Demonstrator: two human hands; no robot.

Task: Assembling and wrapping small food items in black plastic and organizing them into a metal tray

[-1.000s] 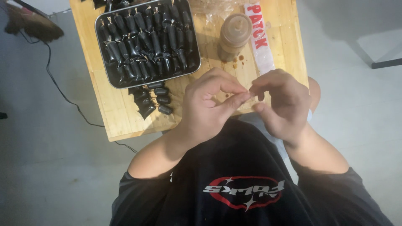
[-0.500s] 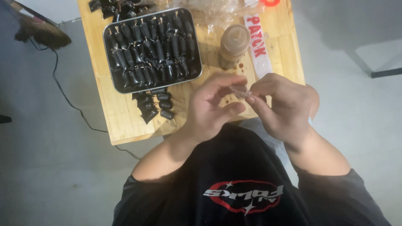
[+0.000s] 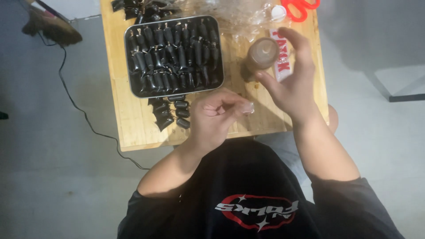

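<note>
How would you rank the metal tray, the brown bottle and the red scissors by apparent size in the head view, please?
1. Metal tray, by far the largest.
2. Brown bottle.
3. Red scissors, though the frame edge cuts them off, so their place below the bottle is unsure.

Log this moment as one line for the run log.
left hand: pinches small clear piece | right hand: open, reaching at brown bottle | metal tray: full of dark sachets | wooden table

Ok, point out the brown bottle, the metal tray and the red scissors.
brown bottle (image 3: pixel 263 54), head view, on its top.
metal tray (image 3: pixel 131 90), head view, on its left rim.
red scissors (image 3: pixel 300 8), head view, on a handle loop.
</note>
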